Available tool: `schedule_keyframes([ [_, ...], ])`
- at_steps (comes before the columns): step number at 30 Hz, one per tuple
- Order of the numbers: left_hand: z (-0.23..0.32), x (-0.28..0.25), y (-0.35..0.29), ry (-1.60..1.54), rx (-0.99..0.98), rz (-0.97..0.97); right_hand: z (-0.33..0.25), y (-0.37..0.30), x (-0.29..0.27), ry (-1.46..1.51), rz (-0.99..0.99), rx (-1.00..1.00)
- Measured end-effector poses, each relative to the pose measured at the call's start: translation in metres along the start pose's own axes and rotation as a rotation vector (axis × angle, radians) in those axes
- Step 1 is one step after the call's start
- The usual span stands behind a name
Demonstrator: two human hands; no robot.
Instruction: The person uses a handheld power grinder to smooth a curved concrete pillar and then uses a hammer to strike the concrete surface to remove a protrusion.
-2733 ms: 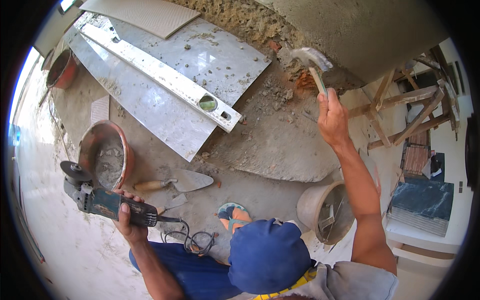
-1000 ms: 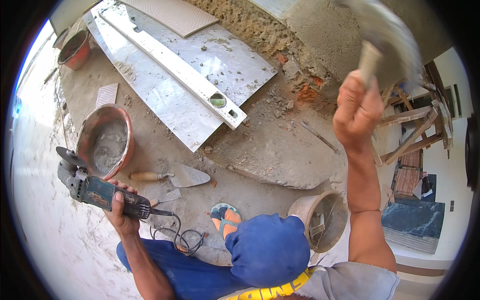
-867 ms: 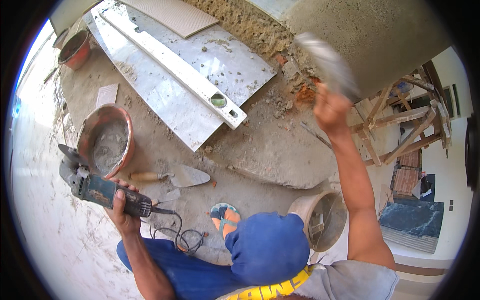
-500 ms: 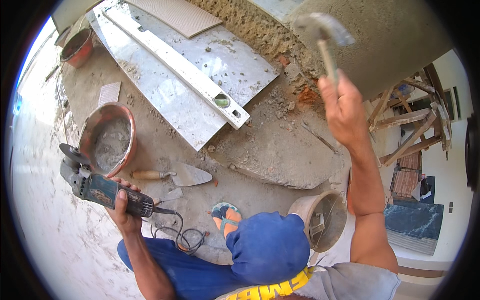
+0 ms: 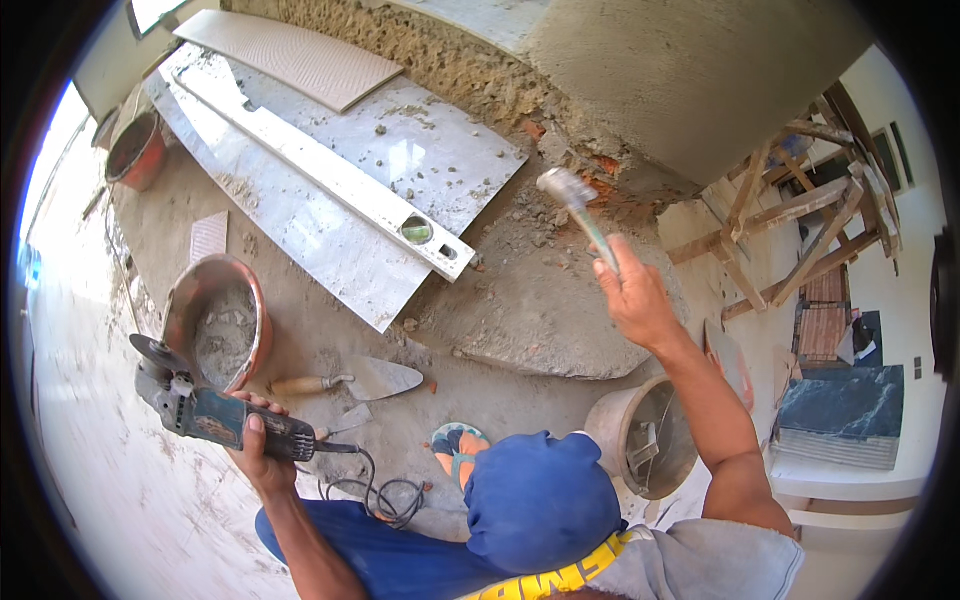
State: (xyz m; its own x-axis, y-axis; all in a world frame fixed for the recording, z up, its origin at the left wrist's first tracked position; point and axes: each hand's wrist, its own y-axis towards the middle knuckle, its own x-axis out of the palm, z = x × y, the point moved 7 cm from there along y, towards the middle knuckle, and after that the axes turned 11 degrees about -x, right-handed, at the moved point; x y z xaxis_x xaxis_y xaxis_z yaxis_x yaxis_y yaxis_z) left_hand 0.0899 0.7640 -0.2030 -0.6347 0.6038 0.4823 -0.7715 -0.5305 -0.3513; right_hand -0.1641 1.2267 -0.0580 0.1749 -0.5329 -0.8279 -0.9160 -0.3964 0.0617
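Observation:
My right hand [image 5: 640, 300] is wrapped round the handle of a hammer [image 5: 590, 215]. Its head, smeared by motion, hangs by the broken brick and mortar at the foot of the rough wall [image 5: 560, 110]. In my left hand [image 5: 262, 445] is an angle grinder [image 5: 215, 415] with a dark disc, held up at the left beside a bucket of grey mortar [image 5: 222, 335]. From the grinder a black cord [image 5: 385, 500] coils down to the floor. A pointed trowel [image 5: 375, 379] with a wooden handle lies between my hands, near a smaller trowel [image 5: 345, 420].
A white spirit level [image 5: 330, 180] lies on a large grey slab [image 5: 370, 290] strewn with crumbs of mortar, beside a ridged tile [image 5: 300, 55]. Close to my right arm stands a round bucket [image 5: 610, 420]. Wooden trestles [image 5: 790, 215] and dark stone tiles [image 5: 845, 405] are at the right.
The hammer has swung down and to the left from its raised position over the wall. The grinder stays in my left hand. The whole view has shifted a little.

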Motion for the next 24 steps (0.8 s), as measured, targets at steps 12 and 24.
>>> schedule_keyframes([
  [12, -0.002, -0.004, -0.007, 0.065, -0.054, -0.091, 0.136, -0.046, 0.006, -0.415, -0.146, -0.145],
  [24, 0.019, 0.012, -0.012, 0.156, -0.094, -0.103, 0.078, -0.017, -0.002, -0.378, -0.109, -0.223],
])
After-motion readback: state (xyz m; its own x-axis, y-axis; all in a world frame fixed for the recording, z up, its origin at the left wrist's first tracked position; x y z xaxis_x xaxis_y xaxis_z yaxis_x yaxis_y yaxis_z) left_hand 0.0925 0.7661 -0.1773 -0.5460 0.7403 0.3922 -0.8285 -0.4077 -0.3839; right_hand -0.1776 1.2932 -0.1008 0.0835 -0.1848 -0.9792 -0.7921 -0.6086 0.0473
